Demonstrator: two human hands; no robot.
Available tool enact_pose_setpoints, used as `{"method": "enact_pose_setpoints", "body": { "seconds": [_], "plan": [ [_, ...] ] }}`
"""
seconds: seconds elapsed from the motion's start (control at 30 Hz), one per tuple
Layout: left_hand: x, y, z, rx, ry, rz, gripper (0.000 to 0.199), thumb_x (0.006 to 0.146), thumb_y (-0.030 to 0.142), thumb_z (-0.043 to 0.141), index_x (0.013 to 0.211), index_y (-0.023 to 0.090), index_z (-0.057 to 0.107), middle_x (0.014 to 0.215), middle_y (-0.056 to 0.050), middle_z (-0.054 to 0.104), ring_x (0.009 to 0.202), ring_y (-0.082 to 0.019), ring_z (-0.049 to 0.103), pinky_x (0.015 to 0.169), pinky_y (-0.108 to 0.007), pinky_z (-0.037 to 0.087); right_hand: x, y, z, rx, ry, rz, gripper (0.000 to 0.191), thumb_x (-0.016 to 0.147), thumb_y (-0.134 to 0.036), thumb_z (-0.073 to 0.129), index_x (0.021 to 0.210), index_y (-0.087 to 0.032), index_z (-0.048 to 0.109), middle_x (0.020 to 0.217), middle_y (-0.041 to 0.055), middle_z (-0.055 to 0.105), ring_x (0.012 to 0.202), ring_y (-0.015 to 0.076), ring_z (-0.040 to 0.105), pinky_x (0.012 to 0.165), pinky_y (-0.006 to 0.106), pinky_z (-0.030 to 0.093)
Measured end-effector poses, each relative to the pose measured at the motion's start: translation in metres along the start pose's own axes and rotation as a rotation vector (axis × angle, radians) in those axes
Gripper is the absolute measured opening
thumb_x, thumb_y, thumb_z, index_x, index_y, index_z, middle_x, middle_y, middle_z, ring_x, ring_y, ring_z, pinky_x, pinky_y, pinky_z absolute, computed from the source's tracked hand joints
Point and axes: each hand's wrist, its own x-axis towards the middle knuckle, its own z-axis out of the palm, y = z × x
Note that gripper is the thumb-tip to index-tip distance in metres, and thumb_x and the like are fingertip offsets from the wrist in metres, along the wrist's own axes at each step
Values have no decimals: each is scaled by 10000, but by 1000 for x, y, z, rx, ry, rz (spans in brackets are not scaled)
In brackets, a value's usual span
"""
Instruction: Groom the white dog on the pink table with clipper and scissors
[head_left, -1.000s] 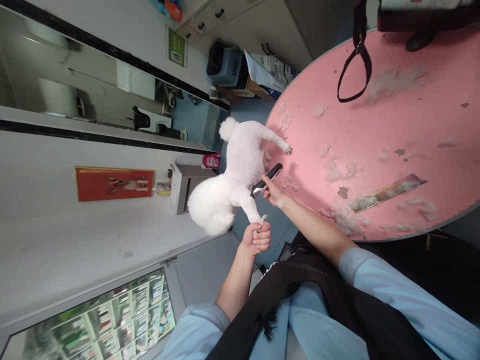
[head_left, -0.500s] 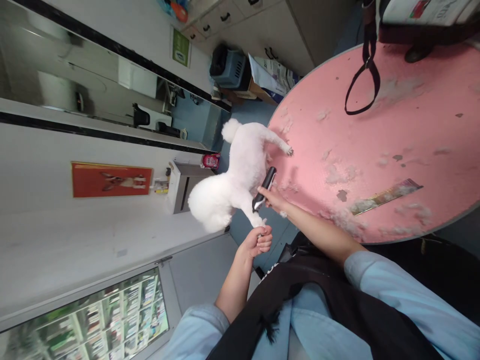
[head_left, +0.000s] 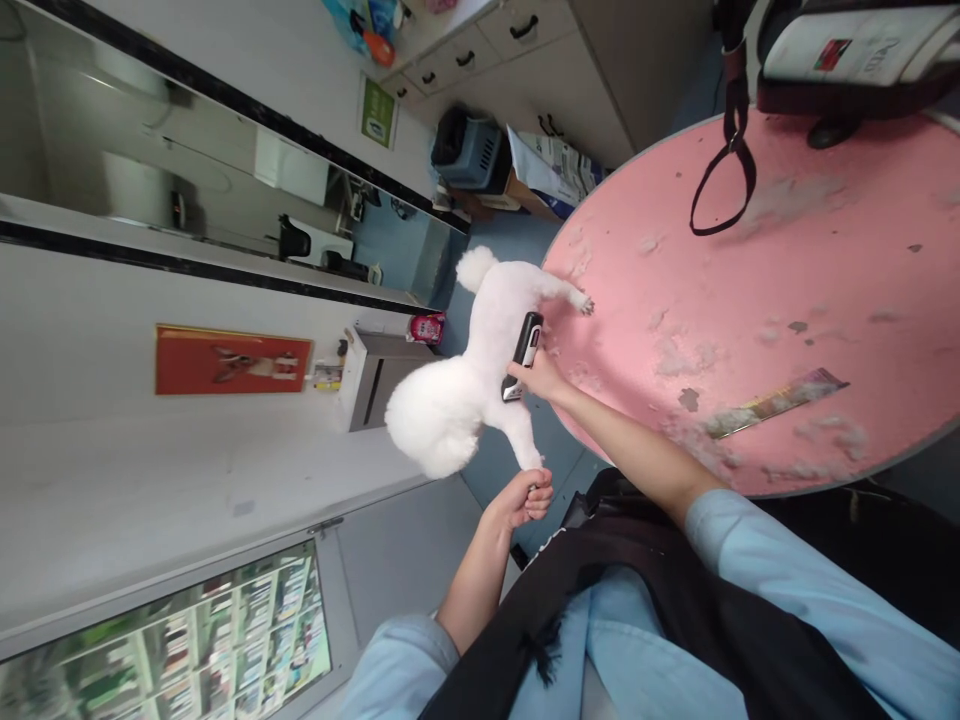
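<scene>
Right hand [head_left: 532,374] gripped long black clippers [head_left: 529,333] at shoulder [head_left: 495,402] of fluffy white dog [head_left: 491,320], foreleg [head_left: 520,432] running thence to left hand [head_left: 529,496], which clasped it.

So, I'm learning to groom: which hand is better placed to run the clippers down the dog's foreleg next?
Probably the right hand: it holds the clippers, their head near the top of the foreleg. The left hand is closed around its lower end.

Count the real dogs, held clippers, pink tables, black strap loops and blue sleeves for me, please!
Real dog: 1
Held clipper: 1
Pink table: 1
Black strap loop: 1
Blue sleeves: 2
Total: 6
</scene>
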Motion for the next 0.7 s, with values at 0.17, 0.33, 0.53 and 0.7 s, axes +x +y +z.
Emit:
{"method": "enact_pose_setpoints", "body": {
  "seconds": [0.17, 0.33, 0.53, 0.7],
  "plan": [
    [5, -12, 4, -24, 10, -45, 231, 798, 73, 455, 638, 197, 344, 435, 69, 210, 312, -32, 157, 364, -103, 155, -11, 4, -16, 35, -92, 29, 213, 692, -281, 735, 768, -211, 548, 690, -26, 615, 718, 161, 599, 608, 231, 494],
    [17, -26, 2, -120, -58, -80, 227, 848, 45, 395, 705, 221, 406, 461, 75, 236, 277, -49, 245, 339, -98, 202, -43, 14, -32, 77, -83, 38, 220, 710, -306, 723, 753, -215, 527, 641, -38, 570, 631, 137, 533, 517, 212, 411],
    [28, -35, 3, -71, -82, -22, 268, 854, 14, 337, 723, 220, 446, 435, 64, 281, 279, -62, 320, 327, -85, 222, -88, 41, -49, 187, -184, 235, 245, 708, -377, 719, 711, -210, 540, 578, -23, 587, 474, 109, 470, 419, 218, 312],
    [50, -36, 4, -57, -61, 98, 238, 864, 61, 395, 811, 244, 539, 432, 61, 380, 270, -91, 363, 299, -143, 311, -112, 61, -69, 310, -126, 444, 249, 688, -430, 670, 703, -199, 577, 602, 8, 622, 530, 131, 520, 463, 233, 375]
  ]
}}
